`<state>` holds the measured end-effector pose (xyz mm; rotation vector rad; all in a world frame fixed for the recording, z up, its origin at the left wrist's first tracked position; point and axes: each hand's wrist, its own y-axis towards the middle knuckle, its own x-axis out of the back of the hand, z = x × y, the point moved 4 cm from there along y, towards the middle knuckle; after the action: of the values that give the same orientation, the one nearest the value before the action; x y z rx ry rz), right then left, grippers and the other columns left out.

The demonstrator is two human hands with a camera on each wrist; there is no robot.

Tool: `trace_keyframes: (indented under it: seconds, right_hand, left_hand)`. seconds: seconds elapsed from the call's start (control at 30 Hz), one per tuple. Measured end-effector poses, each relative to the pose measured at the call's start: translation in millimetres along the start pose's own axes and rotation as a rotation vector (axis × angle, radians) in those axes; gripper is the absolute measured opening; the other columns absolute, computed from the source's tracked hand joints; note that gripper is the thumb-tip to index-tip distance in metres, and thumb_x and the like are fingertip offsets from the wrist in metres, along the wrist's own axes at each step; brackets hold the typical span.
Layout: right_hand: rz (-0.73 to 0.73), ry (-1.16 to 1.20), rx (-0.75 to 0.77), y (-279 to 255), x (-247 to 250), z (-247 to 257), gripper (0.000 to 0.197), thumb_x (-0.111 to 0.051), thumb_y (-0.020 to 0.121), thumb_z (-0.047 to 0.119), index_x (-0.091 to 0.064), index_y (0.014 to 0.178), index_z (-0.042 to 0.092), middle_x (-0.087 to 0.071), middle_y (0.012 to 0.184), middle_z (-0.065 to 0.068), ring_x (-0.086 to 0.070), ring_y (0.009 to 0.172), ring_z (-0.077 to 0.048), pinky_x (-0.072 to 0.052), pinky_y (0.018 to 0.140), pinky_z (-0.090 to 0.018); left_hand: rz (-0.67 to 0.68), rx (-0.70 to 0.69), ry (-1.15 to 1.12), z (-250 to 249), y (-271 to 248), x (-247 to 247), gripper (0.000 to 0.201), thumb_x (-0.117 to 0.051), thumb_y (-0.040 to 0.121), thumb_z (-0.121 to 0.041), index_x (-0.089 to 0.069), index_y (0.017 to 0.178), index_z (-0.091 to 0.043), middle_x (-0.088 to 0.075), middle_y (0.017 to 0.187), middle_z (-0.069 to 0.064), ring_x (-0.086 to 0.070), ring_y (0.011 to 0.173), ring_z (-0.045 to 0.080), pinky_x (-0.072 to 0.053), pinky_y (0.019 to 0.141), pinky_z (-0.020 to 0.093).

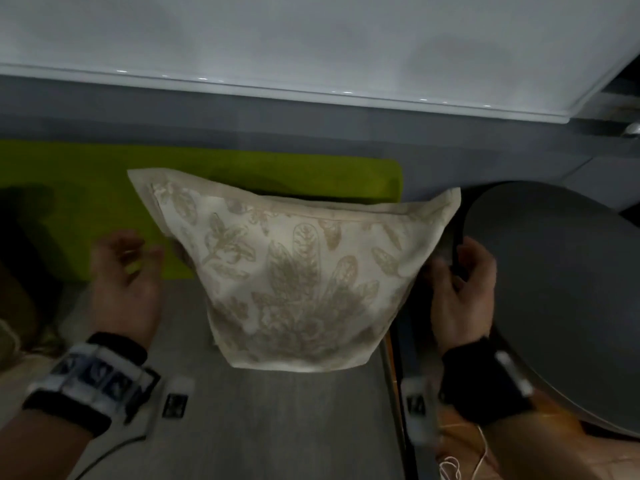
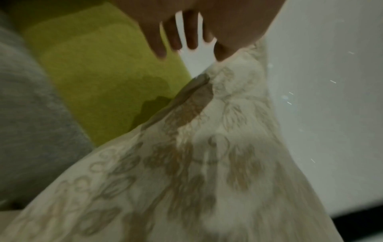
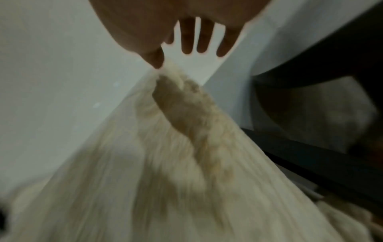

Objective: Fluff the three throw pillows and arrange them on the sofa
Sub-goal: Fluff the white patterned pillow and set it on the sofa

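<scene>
**Cream pillow between two open hands**

Here the cream pillow (image 1: 298,275), printed with tan leaves, sits between both hands over the grey sofa seat (image 1: 277,427). Its wider top edge leans toward the lime-green cushion (image 1: 86,188) behind it, with the two upper corners sticking out left and right. Whether its lower edge rests on the seat or hangs just above it, I cannot tell.

Left hand (image 1: 126,282): just beside the pillow's left flank, fingers spread and fairly straight, blurred. In the left wrist view the fingers (image 2: 157,44) fan out above the cloth, and the thumb tip meets or nearly meets the pillow's corner fold; contact is unclear. Nothing is gripped.

Right hand (image 1: 457,289): just beside the pillow's right flank, fingers loosely extended, holding nothing. In the right wrist view the fingers (image 3: 187,41) splay apart above the bunched fabric, with the thumb tip close to the pillow's peak; touching or not, I cannot say.

A round dark grey tabletop (image 1: 554,289) lies to the right, near the back of the right hand. A white panel (image 1: 311,46) fills the upper part of the head view. Both wrists carry black bands.
</scene>
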<state>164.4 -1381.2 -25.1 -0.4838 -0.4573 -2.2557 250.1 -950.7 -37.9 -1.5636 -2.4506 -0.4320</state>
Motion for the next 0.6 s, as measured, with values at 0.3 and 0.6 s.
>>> trace_keyframes:
  seconds: [0.3, 0.6]
  right_hand:
    - [0.452, -0.589, 0.809, -53.2, -99.7, 26.3, 0.064, -0.046, 0.101, 0.055, -0.032, 0.159, 0.032, -0.023, 0.170, 0.000, -0.016, 0.159, -0.030, -0.012, 0.121, -0.068]
    - [0.603, -0.749, 0.484, 25.3, -132.3, 20.9, 0.070, -0.018, 0.094, 0.082, 0.005, 0.156, 0.058, 0.019, 0.169, 0.020, 0.025, 0.156, -0.019, 0.013, 0.117, -0.071]
  left_hand:
    - [0.633, -0.963, 0.820, -28.2, -84.0, -106.8, 0.060, -0.037, 0.103, -0.048, -0.035, 0.157, -0.021, -0.026, 0.166, 0.012, -0.021, 0.153, 0.039, -0.023, 0.118, 0.064]
    - [0.612, -0.783, 1.046, -12.2, -29.3, -151.1, 0.071, -0.018, 0.098, -0.070, -0.014, 0.161, -0.037, -0.014, 0.170, 0.000, -0.015, 0.155, 0.038, -0.013, 0.123, 0.057]
